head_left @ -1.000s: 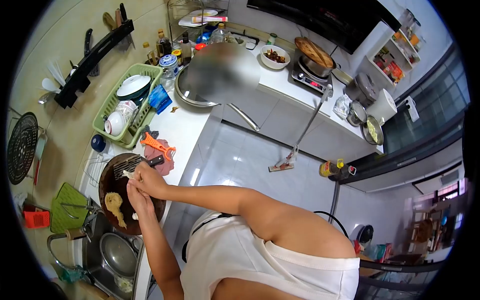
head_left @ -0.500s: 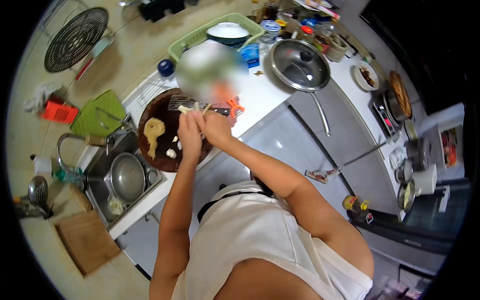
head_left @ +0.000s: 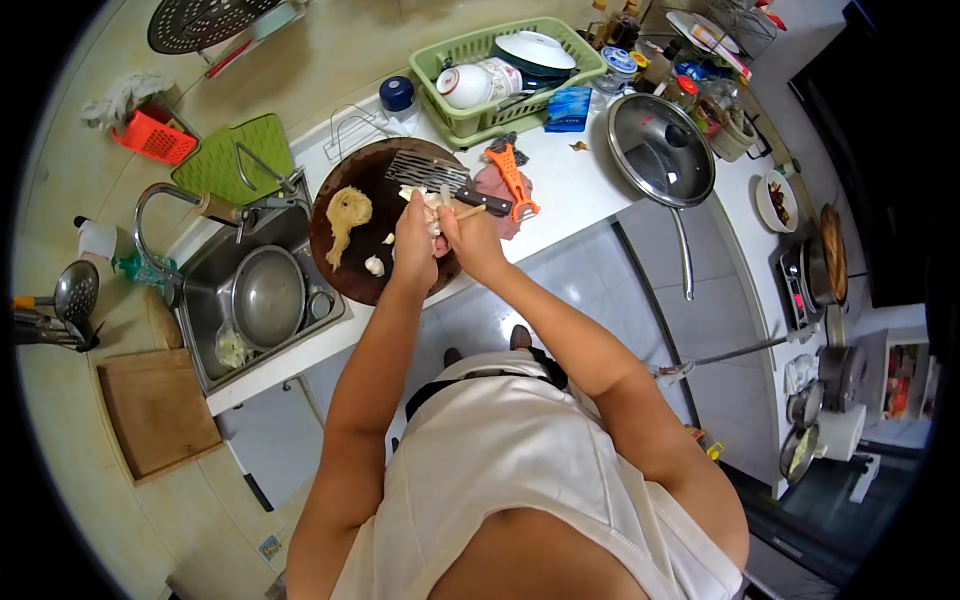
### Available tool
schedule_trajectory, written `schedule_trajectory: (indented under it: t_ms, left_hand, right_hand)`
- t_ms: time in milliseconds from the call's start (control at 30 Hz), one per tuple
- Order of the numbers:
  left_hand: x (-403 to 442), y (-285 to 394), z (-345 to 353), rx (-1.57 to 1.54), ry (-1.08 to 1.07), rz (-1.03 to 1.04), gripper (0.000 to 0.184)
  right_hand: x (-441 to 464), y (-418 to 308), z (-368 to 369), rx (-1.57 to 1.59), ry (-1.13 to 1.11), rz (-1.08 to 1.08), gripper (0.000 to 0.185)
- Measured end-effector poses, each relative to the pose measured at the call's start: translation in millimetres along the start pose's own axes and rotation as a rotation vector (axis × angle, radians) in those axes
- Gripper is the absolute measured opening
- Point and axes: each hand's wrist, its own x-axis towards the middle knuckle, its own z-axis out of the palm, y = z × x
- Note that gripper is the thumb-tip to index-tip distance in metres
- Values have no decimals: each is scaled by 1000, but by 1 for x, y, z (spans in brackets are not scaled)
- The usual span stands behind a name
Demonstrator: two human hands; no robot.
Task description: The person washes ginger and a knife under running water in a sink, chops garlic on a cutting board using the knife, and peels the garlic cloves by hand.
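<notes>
A: Straight to the hands, and both are busy! The left hand [head_left: 411,252] has its fingers closed on some garlic [head_left: 432,200], pinching it from one side.

B: And the right hand [head_left: 476,246] is opposite, fingers curled in on the same garlic, a pale stalk [head_left: 470,212] jutting out beside them!

A: It's all happening above the round chopping board [head_left: 370,288], dark brown, just next to the sink [head_left: 190,330].

B: Busy board, too: a separate garlic piece [head_left: 374,265], a tan stringy lump [head_left: 346,212], and a knife [head_left: 425,170] with a striped-looking blade.

A: Its black handle pokes past the rim, close to that orange peeler [head_left: 512,178] lying across a pink cloth [head_left: 490,184] on the white bench [head_left: 572,190].

B: Further along, a green basket [head_left: 470,125] loaded with dishes, then a lidded frying pan [head_left: 655,150], handle hanging over the edge!

A: A metal bowl [head_left: 268,298] sits in the sink; around the corner, a pot [head_left: 820,275] stands on an induction cooker [head_left: 794,290].

B: And shiny pale tiles cover the floor [head_left: 570,270].
</notes>
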Motion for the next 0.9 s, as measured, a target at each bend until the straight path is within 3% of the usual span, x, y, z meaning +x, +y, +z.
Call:
schedule_trajectory:
  t_ms: [33, 167, 267, 400, 433, 533, 667, 700, 800, 900]
  left_hand:
    - [0, 4, 4, -67, -4, -72, 35]
    - [-4, 6, -6, -220, -138, -165, 36]
    - [-13, 11, -10, -304, -203, -184, 35]
    - [-21, 20, -3, 421, -92, -89, 25]
    - [-22, 17, -3, 524, -23, -110, 24]
    - [-25, 8, 2, 686, 25, 1, 17]
    - [-24, -1, -3, 613, 30, 85, 19]
    - [-27, 2, -1, 577, 4, 63, 23]
    - [-36, 10, -2, 430, -79, 13, 32]
    - [-37, 5, -8, 203, -137, 6, 36]
  right_hand:
    - [3, -6, -3, 173, -55, 79, 35]
    - [8, 22, -15, 301, -138, 302, 39]
    - [13, 34, -24, 505, 3, 451, 36]
    - [18, 9, -38, 504, -158, 467, 31]
    - [23, 10, -38, 330, -223, 478, 35]
    - [22, 18, -24, -40, -363, 136, 43]
    - [20, 12, -21, -103, -323, 294, 45]
    - [19, 15, -18, -73, -267, 199, 39]
    - [15, 18, -19, 452, -351, 579, 32]
    - [8, 13, -10, 597, -238, 649, 28]
